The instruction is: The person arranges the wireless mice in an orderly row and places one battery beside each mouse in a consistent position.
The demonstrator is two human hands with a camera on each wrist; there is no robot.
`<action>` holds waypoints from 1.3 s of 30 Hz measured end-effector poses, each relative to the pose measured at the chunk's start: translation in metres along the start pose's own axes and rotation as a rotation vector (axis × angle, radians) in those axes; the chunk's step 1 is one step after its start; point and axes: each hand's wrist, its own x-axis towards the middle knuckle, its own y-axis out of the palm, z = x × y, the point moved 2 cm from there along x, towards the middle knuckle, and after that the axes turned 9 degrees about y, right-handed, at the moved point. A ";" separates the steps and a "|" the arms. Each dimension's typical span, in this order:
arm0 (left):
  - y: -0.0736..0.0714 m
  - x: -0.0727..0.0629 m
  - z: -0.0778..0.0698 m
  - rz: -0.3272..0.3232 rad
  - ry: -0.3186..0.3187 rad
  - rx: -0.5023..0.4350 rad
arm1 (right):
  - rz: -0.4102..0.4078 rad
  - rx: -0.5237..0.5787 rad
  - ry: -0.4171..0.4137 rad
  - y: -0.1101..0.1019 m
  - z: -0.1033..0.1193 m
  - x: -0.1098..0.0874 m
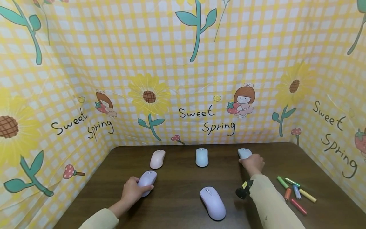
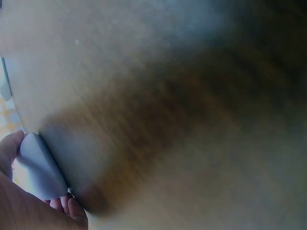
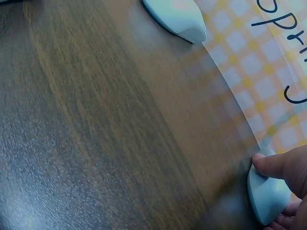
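My left hand (image 1: 131, 192) grips a lavender computer mouse (image 1: 148, 182) by its sides at the left of the dark wooden table (image 1: 177, 203). In the left wrist view the same lavender mouse (image 2: 39, 167) sits between thumb and fingers. At the back right, my right hand (image 1: 255, 163) holds a light blue mouse (image 1: 244, 153), thumb on one side and fingers on the other. The right wrist view shows that mouse (image 3: 268, 196) close to the table's back edge, partly covered by the hand.
A pink mouse (image 1: 157, 159) and another light blue mouse (image 1: 201, 157) stand along the back. A second lavender mouse (image 1: 213, 203) lies at the front middle. Several short coloured sticks (image 1: 296, 192) are scattered at the right, beside the right sleeve. A checked yellow cloth (image 1: 194, 79) walls the table.
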 end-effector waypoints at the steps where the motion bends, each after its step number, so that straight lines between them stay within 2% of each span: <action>1: 0.000 0.000 0.000 -0.001 0.003 0.002 | 0.000 -0.002 -0.001 0.000 0.000 0.000; 12: 0.000 0.000 -0.001 0.007 -0.010 0.000 | 0.017 -0.044 -0.022 -0.003 0.001 0.003; 25: 0.000 0.000 0.000 0.005 -0.017 -0.008 | 0.021 -0.039 -0.024 -0.018 0.014 0.008; 33: 0.001 0.000 0.001 0.005 -0.017 -0.011 | 0.061 -0.026 -0.018 -0.023 0.019 0.009; 39: 0.000 -0.001 0.001 0.009 -0.021 -0.027 | 0.062 -0.009 -0.051 -0.028 0.022 0.008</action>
